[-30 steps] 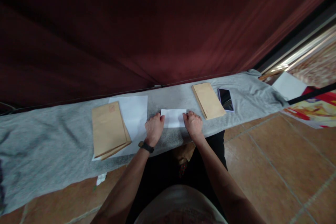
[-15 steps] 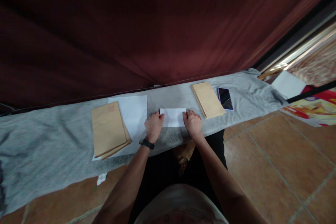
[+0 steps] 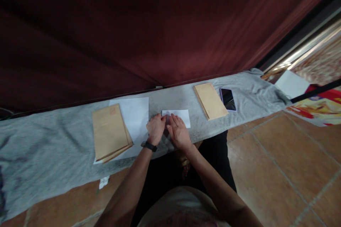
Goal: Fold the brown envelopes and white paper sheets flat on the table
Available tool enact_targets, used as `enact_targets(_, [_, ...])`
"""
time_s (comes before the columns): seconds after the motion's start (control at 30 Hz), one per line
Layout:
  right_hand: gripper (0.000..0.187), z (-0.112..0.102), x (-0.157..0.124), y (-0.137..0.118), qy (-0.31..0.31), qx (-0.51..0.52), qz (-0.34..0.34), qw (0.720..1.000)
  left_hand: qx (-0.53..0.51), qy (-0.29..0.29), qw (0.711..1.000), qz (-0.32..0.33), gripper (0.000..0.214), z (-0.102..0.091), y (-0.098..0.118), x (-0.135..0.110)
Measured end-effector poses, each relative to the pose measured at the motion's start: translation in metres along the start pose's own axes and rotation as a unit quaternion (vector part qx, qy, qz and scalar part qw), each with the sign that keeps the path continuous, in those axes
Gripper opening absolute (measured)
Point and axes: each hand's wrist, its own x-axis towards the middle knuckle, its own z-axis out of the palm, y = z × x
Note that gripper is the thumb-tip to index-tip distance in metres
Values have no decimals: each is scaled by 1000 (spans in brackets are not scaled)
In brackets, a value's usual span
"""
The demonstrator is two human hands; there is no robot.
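A small folded white paper lies on the grey cloth in front of me. My left hand, with a black watch on the wrist, rests curled at the paper's left edge. My right hand lies flat across the paper's left half, fingers stretched out and pressing down. Both hands are close together, almost touching.
A stack of brown envelopes lies on a white sheet to the left. Another brown envelope stack and a dark phone lie to the right. A dark red curtain hangs behind. Tiled floor is on the right.
My right hand has slid left from the paper's right edge across the paper toward my left hand. The left hand has stayed in place.
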Motion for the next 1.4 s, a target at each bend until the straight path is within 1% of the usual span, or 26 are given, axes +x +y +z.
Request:
enact_targets(0.13, [56,9,-9,-2,-27,-51,14,998,-3,-6,1000,-4,40,0,0,1])
enact_targets(0.37, [59,6,-18,6,-26,-94,27,995,-8,-1,1000,4,40,1,-2,1])
enact_targets(0.43, [57,5,-18,6,-22,-99,33,994,-5,16,1000,5,39,1,-4,-2])
enact_targets(0.47, [56,5,-19,7,-20,-100,34,994,-3,38,999,14,37,2,-4,-5])
enact_targets(0.53, [55,5,-19,7,-18,-104,34,994,-9,98,993,61,32,5,-2,-13])
enact_targets(0.6, [54,6,-21,8,-19,-109,29,993,-38,149,977,148,32,11,5,-23])
enact_targets(0.63, [55,6,-21,8,-23,-113,22,993,-61,158,966,196,34,17,10,-27])
enact_targets(0.7, [59,7,-23,10,-33,-121,4,992,-102,139,944,283,42,29,20,-35])
enact_targets(0.73, [62,7,-23,11,-38,-125,-3,991,-109,126,941,296,46,36,24,-37])
enact_targets(0.77, [63,7,-24,11,-41,-127,-8,991,-111,109,941,299,49,41,27,-38])
enact_targets(0.83, [63,7,-24,13,-42,-129,-6,991,-103,81,949,285,55,49,29,-37])
enact_targets(0.9, [61,7,-23,14,-34,-124,4,992,-83,63,958,267,58,51,25,-36])
enact_targets(0.97, [58,7,-22,18,-20,-114,23,993,-52,58,965,252,60,48,21,-35])
enact_targets(1.07, [54,6,-21,28,5,-97,54,994,-9,57,971,234,60,44,17,-35])
enact_targets(1.17, [55,3,-19,41,21,-92,69,993,12,66,975,214,61,44,19,-37])
enact_targets(1.4, [56,-6,-17,64,28,-112,85,990,29,99,979,178,66,48,17,-37])
